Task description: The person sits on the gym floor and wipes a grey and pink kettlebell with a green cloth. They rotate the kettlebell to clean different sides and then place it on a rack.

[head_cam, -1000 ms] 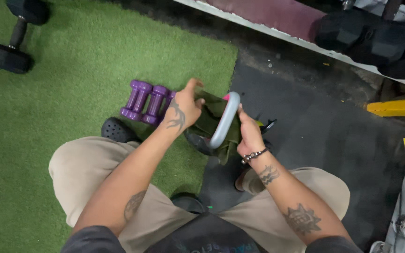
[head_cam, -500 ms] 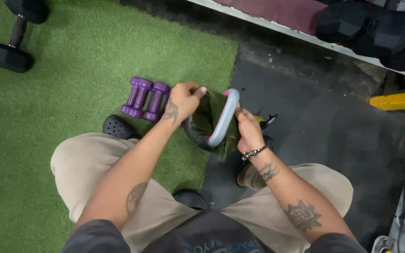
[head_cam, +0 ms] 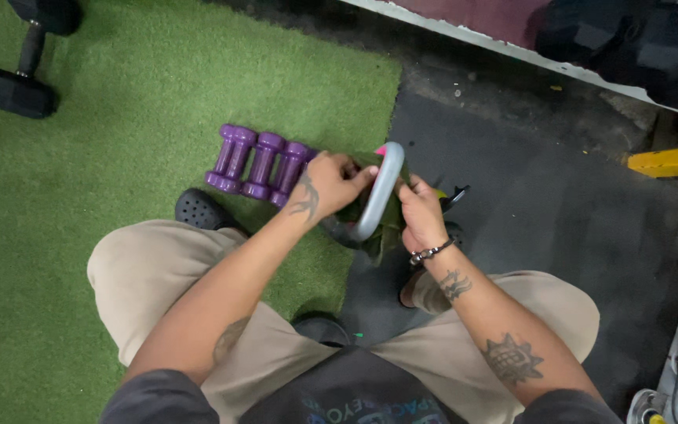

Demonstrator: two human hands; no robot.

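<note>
- Gym floor fills the view: green turf (head_cam: 119, 102) on the left, dark rubber mat (head_cam: 543, 212) on the right, seam between them running down just under the hands.
- White-edged rack (head_cam: 464, 35) crosses the top right, with black hex dumbbells (head_cam: 629, 43) sitting on it.
- Yellow frame parts (head_cam: 672, 161) at the right edge.
- Person crouches, knees in tan trousers (head_cam: 158, 275) spread wide, black clog (head_cam: 202, 210) on the turf beside the left knee.
- Black dumbbell (head_cam: 29, 63) lies on the turf at top left, well apart from the hands.
- Purple dumbbells (head_cam: 260, 163) lie side by side on the turf, just left of the left hand, the nearest one touching or almost touching it.
- Grey curved handle (head_cam: 378, 192) stands tilted between the two hands, over the turf/mat seam, its lower end dark.
- Green cloth (head_cam: 382, 235) is bunched around the handle, some pink showing at the top.
- Left hand (head_cam: 329, 182), tattooed at the wrist, grip closed on the cloth against the left side of the handle.
- Right hand (head_cam: 421, 213), bead bracelet at the wrist, fingers curled shut on the cloth at the handle's right side.
- Small black piece (head_cam: 455, 196) pokes out on the mat just right of the right hand; too small to tell what it is.
</note>
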